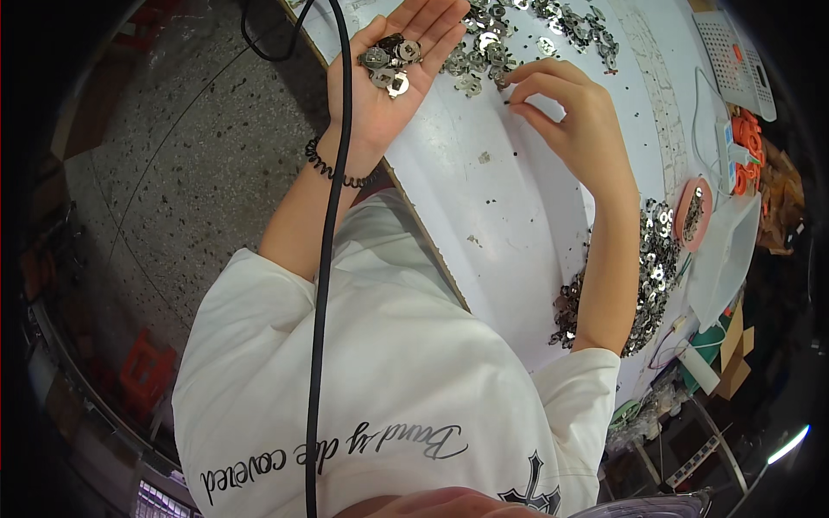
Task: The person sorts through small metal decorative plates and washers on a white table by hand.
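My left hand (384, 95) is turned palm up with its fingers stretched out, over the table's edge. On its palm rests a small heap of flat silver and dark metal parts (390, 60), some round with a hole. My right hand (566, 112) is over the white table, thumb and fingertips drawn close together. A tiny dark piece shows at those fingertips, too small to name. Just beyond them lies the near end of a loose spread of similar metal parts (479, 56). A larger pile of metal parts (656, 268) lies beside and partly behind my right forearm.
A black cable (324, 285) hangs across the view in front of my left wrist. At the right are a pink dish (692, 214) of parts, a translucent tray (724, 259), a white perforated basket (730, 65) and orange-handled items (747, 142). Bare table edge (427, 237) runs beside my body.
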Demonstrator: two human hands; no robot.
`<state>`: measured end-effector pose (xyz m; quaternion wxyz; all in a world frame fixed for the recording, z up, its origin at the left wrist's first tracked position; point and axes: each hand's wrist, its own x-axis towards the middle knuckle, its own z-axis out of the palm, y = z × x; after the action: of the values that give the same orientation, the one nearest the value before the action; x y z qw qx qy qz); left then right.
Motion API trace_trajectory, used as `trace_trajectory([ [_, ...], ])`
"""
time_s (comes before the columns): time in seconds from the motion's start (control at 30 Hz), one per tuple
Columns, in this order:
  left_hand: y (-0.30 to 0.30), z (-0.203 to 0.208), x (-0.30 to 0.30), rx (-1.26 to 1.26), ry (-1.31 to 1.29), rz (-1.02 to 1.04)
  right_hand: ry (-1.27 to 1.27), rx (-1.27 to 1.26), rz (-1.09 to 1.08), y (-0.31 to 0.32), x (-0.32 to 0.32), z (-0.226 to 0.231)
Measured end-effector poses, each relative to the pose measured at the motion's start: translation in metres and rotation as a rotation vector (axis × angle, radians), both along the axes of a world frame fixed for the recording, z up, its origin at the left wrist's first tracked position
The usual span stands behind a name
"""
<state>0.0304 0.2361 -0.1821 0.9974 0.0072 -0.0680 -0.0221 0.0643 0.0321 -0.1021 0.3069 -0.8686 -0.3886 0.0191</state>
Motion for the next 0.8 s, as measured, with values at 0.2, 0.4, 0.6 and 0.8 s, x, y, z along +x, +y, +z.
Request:
trace_trajectory([
  [0.2, -0.002, 0.0, 0.001, -0.014, 0.021, -0.023, -0.039, 0.045, 0.207, 0.016, 0.005, -0.014],
  [0.4, -0.001, 0.003, -0.001, -0.024, 0.067, -0.012, 0.022, -0.014, 0.133, 0.0, -0.004, -0.007],
  [0.6, 0.0, 0.005, -0.002, -0.015, 0.073, -0.006, 0.196, 0.061, -0.022, -0.007, -0.007, 0.002],
  [0.8, -0.001, 0.003, 0.0, -0.042, 0.069, -0.02, 0.063, -0.036, -0.025, 0.012, -0.024, -0.016],
])
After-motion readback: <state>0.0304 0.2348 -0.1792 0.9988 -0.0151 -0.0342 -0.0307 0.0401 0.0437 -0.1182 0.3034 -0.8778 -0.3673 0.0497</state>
